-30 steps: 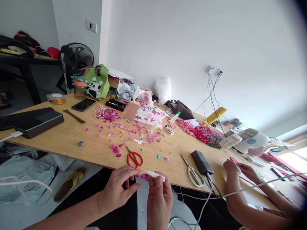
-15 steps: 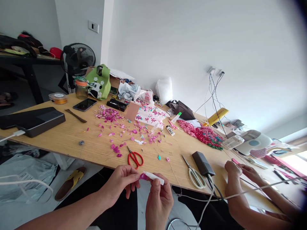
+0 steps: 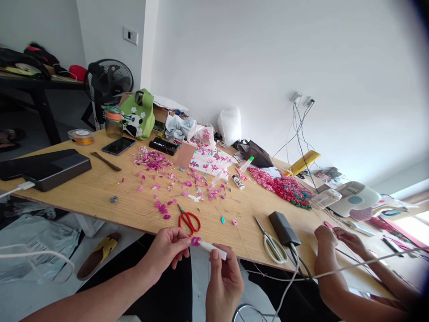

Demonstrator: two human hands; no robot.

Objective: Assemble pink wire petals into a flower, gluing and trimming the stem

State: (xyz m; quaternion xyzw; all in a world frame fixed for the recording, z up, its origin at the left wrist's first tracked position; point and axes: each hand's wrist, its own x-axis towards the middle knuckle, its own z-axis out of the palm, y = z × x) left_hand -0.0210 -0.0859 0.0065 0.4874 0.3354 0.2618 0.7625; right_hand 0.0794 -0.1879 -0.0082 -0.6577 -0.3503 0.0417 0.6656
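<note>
My left hand [image 3: 170,247] pinches a small magenta petal piece [image 3: 195,241] between thumb and fingertips, just off the table's front edge. Closed around a slim white tube with a narrow nozzle [image 3: 214,251] is my right hand [image 3: 224,279]. The nozzle tip points left and is at the petal piece; whether they touch I cannot tell. Red-handled scissors [image 3: 189,222] lie on the table just beyond my left hand. Magenta petals [image 3: 161,207] are scattered farther back.
Pale-handled scissors [image 3: 275,248] and a black power adapter [image 3: 284,229] with cables lie to the right. Beyond them, a co-worker's hands [image 3: 335,237] work at the table. A power bank [image 3: 62,170] and a phone [image 3: 118,146] lie left.
The tube has shifted slightly down and left hand slightly up and left, so more of the petal piece shows between them. Both hands keep their hold.
</note>
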